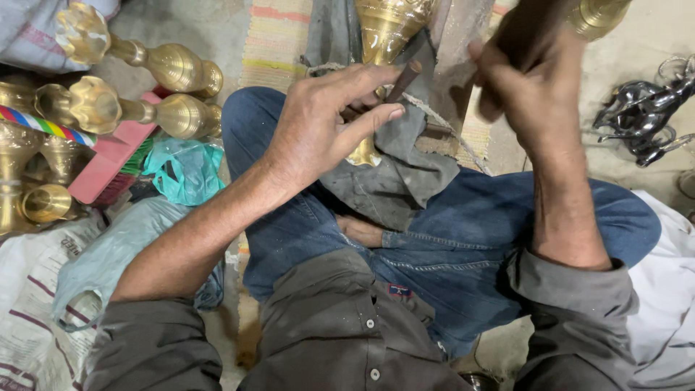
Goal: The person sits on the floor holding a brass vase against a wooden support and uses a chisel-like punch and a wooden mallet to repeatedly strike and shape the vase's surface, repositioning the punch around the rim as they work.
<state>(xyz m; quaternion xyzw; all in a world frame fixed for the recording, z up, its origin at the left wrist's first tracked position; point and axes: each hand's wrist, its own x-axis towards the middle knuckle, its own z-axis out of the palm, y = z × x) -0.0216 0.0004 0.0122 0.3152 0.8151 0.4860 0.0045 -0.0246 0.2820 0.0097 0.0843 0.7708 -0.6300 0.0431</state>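
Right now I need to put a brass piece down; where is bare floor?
Bare floor lies top right, between the right hand and the dark metal pieces. The left, around the brass stands and bags, is crowded.

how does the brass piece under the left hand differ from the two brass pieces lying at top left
The brass piece under the left hand rests on a grey cloth over the lap, partly hidden, and shows a wide engraved flare. The two brass pieces at top left lie untouched on their sides, in full view, each a slim stem with a flower-shaped end. All share the same shiny golden metal.
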